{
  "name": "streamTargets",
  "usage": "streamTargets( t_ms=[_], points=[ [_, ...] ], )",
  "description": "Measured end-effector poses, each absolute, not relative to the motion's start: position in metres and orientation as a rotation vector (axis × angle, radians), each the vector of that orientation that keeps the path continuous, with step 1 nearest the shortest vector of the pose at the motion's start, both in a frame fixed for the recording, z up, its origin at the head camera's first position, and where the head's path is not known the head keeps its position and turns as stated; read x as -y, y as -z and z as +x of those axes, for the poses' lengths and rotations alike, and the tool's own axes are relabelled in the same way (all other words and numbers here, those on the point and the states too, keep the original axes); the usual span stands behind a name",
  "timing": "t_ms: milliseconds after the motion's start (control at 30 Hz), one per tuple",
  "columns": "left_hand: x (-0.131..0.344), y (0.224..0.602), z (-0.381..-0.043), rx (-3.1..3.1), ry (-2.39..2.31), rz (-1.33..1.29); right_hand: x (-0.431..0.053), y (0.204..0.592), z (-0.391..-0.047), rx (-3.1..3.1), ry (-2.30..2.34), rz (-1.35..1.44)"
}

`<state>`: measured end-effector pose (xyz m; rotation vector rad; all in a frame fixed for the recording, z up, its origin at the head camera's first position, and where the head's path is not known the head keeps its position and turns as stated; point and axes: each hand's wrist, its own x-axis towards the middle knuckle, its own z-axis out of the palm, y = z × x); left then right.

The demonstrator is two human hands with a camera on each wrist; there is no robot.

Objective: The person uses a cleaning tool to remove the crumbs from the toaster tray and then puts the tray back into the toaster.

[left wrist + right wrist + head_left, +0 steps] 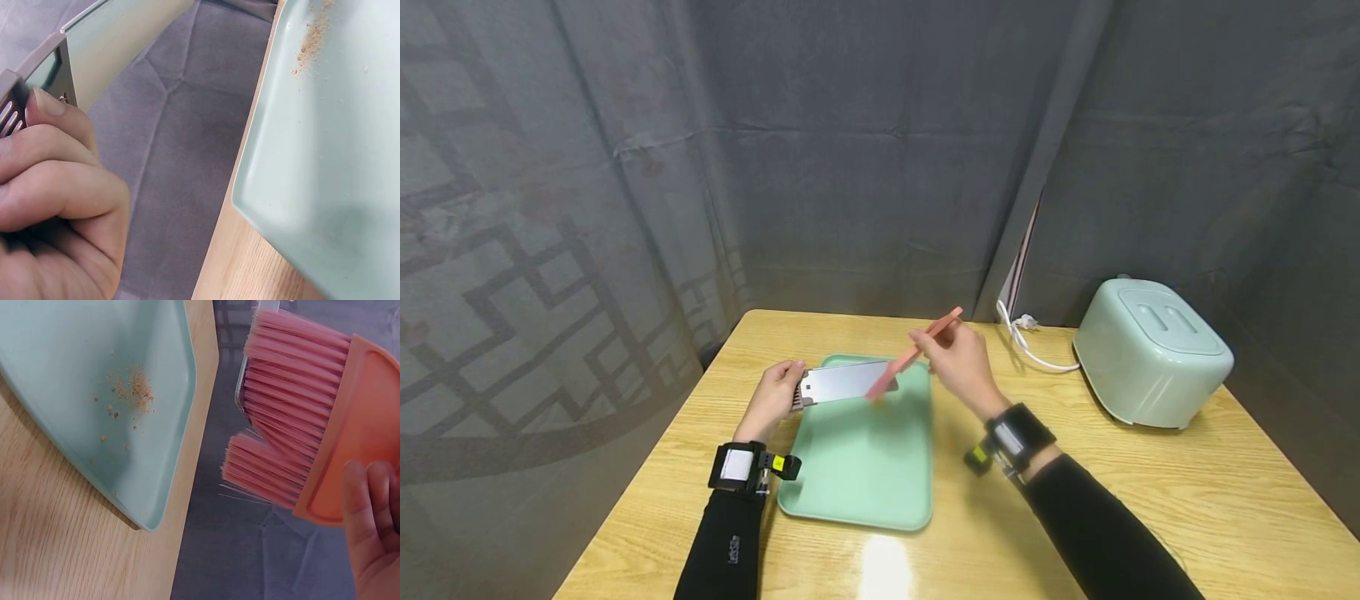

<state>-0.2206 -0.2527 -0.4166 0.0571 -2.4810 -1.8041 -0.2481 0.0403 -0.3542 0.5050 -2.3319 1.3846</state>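
My left hand grips one end of a flat, shiny metal crumb tray, held tilted above a mint-green tray. In the left wrist view its slotted end sits between the curled fingers and thumb. My right hand pinches a pink-orange brush, its bristles against the far end of the crumb tray. Close up in the right wrist view, the pink bristles fan and split over the metal edge. Brown crumbs lie on the green tray beneath.
A mint-green toaster stands at the right of the wooden table. Its white cord runs leftward to a plug near the back edge. A grey curtain hangs behind the table.
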Motion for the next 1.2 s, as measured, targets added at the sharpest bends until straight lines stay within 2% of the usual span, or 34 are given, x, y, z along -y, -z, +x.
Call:
streamTargets(
  t_ms=[733, 1200],
  points=[
    [0.2526, 0.4154, -0.2189, 2.456, 1.803, 0.054, -0.0402, 0.3523, -0.2436, 2.330, -1.329, 0.401],
    [0.2520, 0.4156, -0.2193, 2.445, 1.795, 0.055, -0.0400, 0.3473, -0.2423, 2.176, -1.484, 0.417]
  ],
)
